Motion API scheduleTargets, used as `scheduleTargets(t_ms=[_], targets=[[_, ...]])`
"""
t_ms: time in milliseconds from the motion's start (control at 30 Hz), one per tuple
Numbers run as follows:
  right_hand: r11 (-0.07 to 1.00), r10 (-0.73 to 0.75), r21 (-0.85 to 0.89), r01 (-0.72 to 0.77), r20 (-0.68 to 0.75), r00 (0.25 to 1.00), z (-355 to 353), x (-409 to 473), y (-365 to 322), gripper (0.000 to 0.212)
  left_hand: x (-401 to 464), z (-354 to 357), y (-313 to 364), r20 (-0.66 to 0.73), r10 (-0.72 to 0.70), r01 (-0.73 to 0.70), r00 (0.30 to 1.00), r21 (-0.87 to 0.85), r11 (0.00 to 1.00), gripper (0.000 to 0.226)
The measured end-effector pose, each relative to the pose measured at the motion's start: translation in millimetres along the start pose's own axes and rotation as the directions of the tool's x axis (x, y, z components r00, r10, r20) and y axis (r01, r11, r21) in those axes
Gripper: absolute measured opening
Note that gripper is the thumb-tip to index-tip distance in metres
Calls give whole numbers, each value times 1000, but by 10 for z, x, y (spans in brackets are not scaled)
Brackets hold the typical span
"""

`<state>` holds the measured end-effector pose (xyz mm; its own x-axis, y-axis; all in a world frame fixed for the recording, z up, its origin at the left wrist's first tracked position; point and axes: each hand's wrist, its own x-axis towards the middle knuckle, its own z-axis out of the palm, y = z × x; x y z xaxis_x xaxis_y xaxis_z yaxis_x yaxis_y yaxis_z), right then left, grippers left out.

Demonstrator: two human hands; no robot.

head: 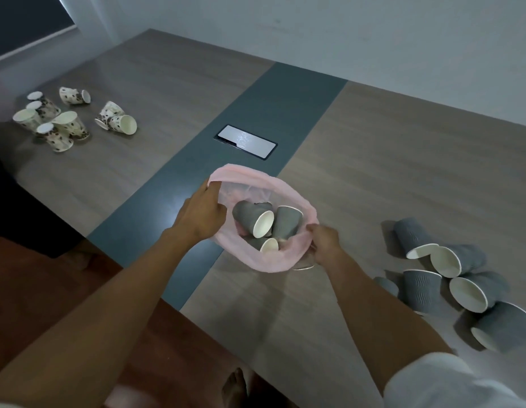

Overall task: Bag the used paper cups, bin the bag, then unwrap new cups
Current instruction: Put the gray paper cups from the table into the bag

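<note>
A thin pink plastic bag (281,262) is held open over the middle of the table. My left hand (201,214) grips its left rim and my right hand (325,242) pinches its right rim. Inside the bag lie several grey ribbed paper cups (253,220) with white insides. More grey cups (450,278) lie tipped over on the table at the right. A separate cluster of white cups with brown spots (54,120) lies at the far left.
The wooden table (388,160) has a dark strip down its middle with a shiny rectangular cover plate (245,141). The table's near edge runs diagonally; red-brown floor (50,290) and a bare foot (235,387) show below it. A pale wall stands behind.
</note>
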<state>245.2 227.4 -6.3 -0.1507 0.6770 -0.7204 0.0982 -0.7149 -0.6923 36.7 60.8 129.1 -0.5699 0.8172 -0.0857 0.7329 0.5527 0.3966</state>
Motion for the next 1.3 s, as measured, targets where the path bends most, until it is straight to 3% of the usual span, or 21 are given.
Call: scheduleTargets(t_ms=[167,333,467,533,633,767,833,900,967,1033,1067,1133,1233,1300], targets=[[957,-290,-25,290,10,957,-81,-342,-879,9,172,2,134,-10,-11,10,1000,-66,998,79],[860,-509,100,501,101,855,-346,-724,-1629,15,372,57,515,-75,-7,-5,997,-154,988,76],[800,-573,-177,573,56,817,-663,-635,-1716,15,448,230,684,91,-37,61,995,-274,960,88],[784,-586,-239,574,22,810,-821,-542,-1701,26,443,319,747,76,-4,30,997,-338,941,88],[804,-549,-269,530,4,836,-1062,-432,-1585,23,415,474,831,106,34,5,994,-350,937,87],[905,-395,-116,409,128,910,-1275,-332,-1319,22,366,640,877,100,61,-18,993,-385,923,89],[920,-289,-239,311,124,949,-1357,-313,-1169,14,363,692,869,72,48,-14,996,-415,910,86],[797,-176,-567,205,106,979,-1471,-308,-980,20,368,718,864,50,18,6,999,-439,899,84],[517,-72,-839,169,155,985,-1532,-364,-743,48,383,733,849,42,6,14,999,-449,893,85],[238,-24,-948,213,214,977,-1481,-440,-487,91,383,731,820,34,24,-7,999,-439,898,86],[156,-31,-962,222,220,975,-1427,-473,-348,107,377,729,800,32,38,-21,999,-424,906,88],[118,-100,-966,230,219,971,-1332,-481,-73,118,355,722,767,45,76,-53,996,-386,921,92],[175,-204,-951,253,217,955,-1252,-482,114,97,314,739,714,81,135,-103,987,-316,943,97],[238,-166,-938,253,218,962,-1252,-513,34,83,300,747,692,106,156,-117,982,-307,944,97]])
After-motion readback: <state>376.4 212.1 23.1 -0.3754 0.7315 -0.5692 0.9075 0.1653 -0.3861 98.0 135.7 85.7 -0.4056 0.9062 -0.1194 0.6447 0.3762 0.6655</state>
